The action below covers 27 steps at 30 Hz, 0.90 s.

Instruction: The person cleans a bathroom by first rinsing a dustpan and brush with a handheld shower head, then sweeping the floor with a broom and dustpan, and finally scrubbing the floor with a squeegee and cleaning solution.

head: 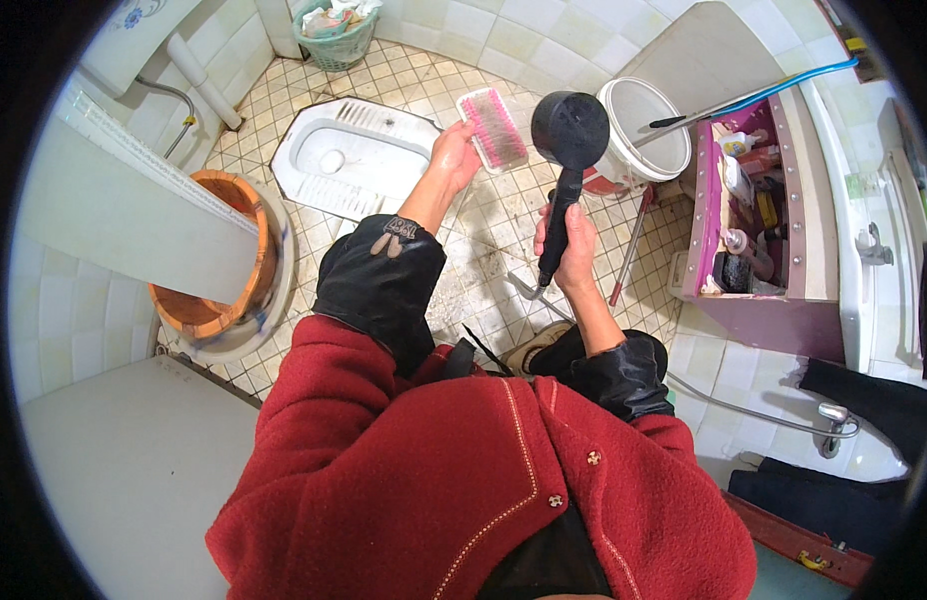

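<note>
My left hand [457,155] grips one edge of a scrubbing brush [492,130] with pink and pale bristles, which face up. In my right hand [570,247] is the handle of a black shower head [570,129]; its round head points away from me, beside the brush but apart from it. A grey hose [756,421] runs from the handle to a wall tap [833,420] at the lower right. Both hands are over the tiled floor [493,247], where wet patches and dirt show. Whether water is flowing cannot be told.
A white squat toilet [351,161] lies left of my hands. A white bucket [647,127] stands right, near a red-handled stick [630,251] and a purple cabinet [763,319] with bottles. A wooden tub [208,322] is at left, a green waste basket [336,49] at the back.
</note>
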Tool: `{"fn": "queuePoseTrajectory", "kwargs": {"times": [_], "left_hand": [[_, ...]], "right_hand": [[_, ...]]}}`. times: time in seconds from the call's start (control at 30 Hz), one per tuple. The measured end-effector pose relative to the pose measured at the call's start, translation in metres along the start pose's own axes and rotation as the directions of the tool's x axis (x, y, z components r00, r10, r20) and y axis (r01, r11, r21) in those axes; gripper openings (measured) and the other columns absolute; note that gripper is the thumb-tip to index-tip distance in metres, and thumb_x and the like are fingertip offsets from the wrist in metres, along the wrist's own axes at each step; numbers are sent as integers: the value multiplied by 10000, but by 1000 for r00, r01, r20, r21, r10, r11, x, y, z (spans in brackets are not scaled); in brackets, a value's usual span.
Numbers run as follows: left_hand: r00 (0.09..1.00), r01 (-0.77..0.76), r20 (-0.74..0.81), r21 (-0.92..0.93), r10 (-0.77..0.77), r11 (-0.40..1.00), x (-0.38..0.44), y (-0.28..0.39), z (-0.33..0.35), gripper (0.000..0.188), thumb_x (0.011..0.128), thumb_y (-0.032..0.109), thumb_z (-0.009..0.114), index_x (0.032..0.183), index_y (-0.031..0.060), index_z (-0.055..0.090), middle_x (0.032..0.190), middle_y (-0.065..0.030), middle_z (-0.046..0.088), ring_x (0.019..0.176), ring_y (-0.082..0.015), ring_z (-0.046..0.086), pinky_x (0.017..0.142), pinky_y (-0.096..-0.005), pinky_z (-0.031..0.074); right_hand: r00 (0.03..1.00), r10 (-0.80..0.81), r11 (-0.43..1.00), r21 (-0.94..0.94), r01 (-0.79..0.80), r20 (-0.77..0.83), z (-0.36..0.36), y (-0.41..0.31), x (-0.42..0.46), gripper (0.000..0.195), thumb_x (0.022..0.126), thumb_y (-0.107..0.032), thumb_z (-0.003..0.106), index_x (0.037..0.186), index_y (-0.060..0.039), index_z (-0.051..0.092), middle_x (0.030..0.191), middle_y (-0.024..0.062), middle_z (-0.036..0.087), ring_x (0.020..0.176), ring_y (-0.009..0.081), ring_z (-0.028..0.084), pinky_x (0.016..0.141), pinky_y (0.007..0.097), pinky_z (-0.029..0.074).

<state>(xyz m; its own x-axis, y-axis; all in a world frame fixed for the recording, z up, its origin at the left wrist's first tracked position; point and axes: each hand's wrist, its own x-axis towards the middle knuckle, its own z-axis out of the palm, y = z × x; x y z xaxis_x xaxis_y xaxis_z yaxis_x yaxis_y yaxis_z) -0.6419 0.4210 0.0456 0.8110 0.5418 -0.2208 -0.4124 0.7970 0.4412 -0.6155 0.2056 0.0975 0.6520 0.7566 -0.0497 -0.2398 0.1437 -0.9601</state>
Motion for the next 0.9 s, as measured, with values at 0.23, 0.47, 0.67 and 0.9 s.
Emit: {"fn": "queuePoseTrajectory", "kwargs": {"times": [0.23,0.47,0.67,0.9], "left_hand": [[995,-33,-97,-4,32,999,3,2,-6,306,920,245,393,1133,29,437,1132,-109,512,1048,-254,494,941,-423,376],[999,23,28,98,-26,995,-1,7,4,340,883,311,484,1137,85,469,1110,-64,536,1017,-213,518,923,-395,403],[937,296,151,130,-314,946,-20,-21,24,381,877,306,499,1148,39,479,1109,-83,548,1002,-183,525,891,-327,413],[958,280,-19,280,-286,918,-21,-41,28,426,851,370,528,1136,57,487,1065,-54,565,956,-174,540,862,-318,430]], "right_hand": [[974,164,967,172,-189,154,0,-7,2,474,847,-205,532,1238,-4,357,818,65,528,685,138,517,629,255,422],[988,140,963,242,-120,-69,-17,6,22,254,840,-179,559,1028,-35,466,809,63,556,677,134,545,590,258,465],[950,31,964,-243,-111,-311,-17,30,73,219,826,-183,512,983,-30,508,791,46,578,686,125,538,618,286,453],[996,-89,795,-604,56,-25,-20,23,66,263,832,-213,537,1003,-24,602,848,59,635,762,119,570,705,266,455]]}}
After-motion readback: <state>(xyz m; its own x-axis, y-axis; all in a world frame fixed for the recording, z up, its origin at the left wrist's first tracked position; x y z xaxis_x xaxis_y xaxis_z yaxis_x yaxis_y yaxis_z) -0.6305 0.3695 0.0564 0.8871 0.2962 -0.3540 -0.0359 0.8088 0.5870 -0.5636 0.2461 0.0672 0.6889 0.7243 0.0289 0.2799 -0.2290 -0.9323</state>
